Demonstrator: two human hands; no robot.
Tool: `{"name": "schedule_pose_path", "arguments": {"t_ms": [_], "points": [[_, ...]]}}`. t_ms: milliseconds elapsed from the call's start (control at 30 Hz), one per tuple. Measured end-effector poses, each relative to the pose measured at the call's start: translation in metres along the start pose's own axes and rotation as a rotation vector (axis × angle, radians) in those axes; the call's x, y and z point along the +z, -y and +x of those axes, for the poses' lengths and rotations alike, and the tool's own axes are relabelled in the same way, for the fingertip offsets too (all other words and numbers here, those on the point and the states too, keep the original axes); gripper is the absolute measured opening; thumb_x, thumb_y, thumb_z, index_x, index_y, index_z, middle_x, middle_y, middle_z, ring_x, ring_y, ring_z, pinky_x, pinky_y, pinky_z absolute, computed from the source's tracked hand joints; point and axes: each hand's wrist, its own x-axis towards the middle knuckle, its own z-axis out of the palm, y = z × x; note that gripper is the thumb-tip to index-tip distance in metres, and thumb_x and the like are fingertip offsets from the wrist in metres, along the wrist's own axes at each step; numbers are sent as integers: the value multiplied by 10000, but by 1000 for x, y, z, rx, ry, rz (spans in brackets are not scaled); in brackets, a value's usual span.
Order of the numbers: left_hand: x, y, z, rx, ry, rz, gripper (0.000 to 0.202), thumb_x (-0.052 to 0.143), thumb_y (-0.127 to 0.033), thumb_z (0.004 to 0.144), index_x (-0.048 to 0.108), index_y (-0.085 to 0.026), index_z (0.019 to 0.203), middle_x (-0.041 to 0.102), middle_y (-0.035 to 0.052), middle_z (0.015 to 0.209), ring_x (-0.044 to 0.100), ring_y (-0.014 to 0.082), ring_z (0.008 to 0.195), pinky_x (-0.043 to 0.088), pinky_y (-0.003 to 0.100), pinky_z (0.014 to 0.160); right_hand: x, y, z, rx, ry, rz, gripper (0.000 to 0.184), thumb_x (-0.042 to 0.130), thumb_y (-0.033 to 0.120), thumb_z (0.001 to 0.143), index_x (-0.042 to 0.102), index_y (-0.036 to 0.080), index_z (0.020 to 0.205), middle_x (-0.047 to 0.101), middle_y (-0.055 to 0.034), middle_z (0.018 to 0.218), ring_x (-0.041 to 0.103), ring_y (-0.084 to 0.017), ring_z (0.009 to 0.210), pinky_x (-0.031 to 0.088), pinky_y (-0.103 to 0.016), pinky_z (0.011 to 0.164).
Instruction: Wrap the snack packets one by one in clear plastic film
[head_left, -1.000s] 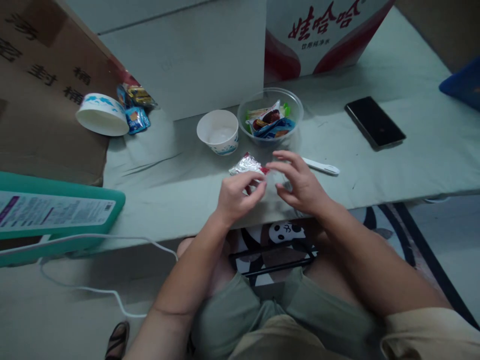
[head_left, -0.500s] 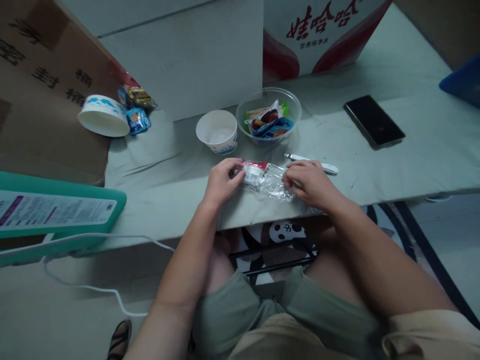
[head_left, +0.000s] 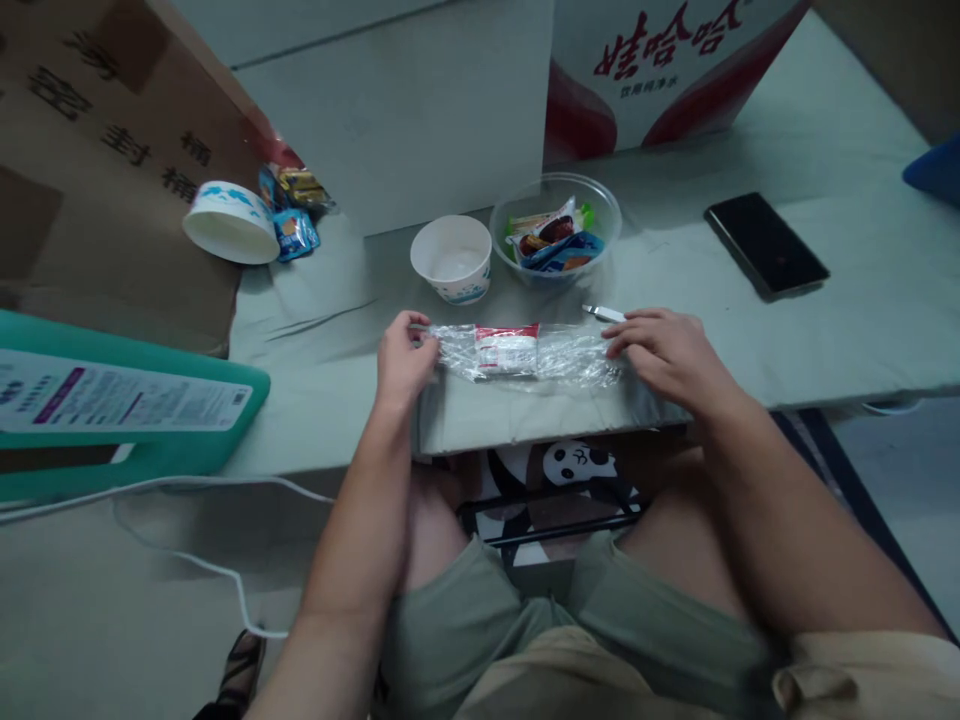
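A long strip of crinkled clear plastic wrap (head_left: 577, 352) lies stretched sideways near the table's front edge. In its middle sits a small red and white packet (head_left: 508, 350), with print too small to read. My left hand (head_left: 407, 360) pinches the strip's left end between thumb and fingers. At the opposite end, the fingers of my right hand (head_left: 667, 355) are closed on the wrap's edge. A slim white-handled tool with a metal tip (head_left: 604, 314) lies just behind the wrap, partly hidden by my right hand.
Behind the wrap stand a paper cup (head_left: 452, 262) and a clear bowl (head_left: 555, 225) of wrapped snacks. A phone (head_left: 766, 245) lies at right. Leftward are a tipped paper cup (head_left: 232, 225), blue snack packets (head_left: 295, 235) and a green jug (head_left: 251, 395). Cartons (head_left: 420, 130) line the back.
My hands have moved apart, left hand leftward and right hand rightward. The wrap, bunched before, is now spread out straight with the packet at its middle. The view has shifted slightly.
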Motion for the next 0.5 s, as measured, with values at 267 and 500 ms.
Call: {"name": "schedule_pose_path", "arguments": {"t_ms": [267, 500], "points": [[1, -16, -22, 680, 327, 284, 358, 698, -274, 820, 653, -184, 1163, 674, 117, 1309, 613, 263, 1257, 457, 402, 1115, 14, 46, 1, -192, -262, -34, 259, 609, 302, 882, 696, 222, 1112, 695, -116, 1167, 623, -299, 1098, 449, -436, 936], [3, -23, -29, 468, 487, 353, 226, 640, -385, 904, 750, -190, 928, 766, 73, 989, 690, 209, 896, 504, 311, 802, 25, 47, -1, -198, -266, -99, 260, 589, 206, 891, 692, 236, 1128, 669, -104, 1184, 588, -295, 1114, 400, -426, 914]]}}
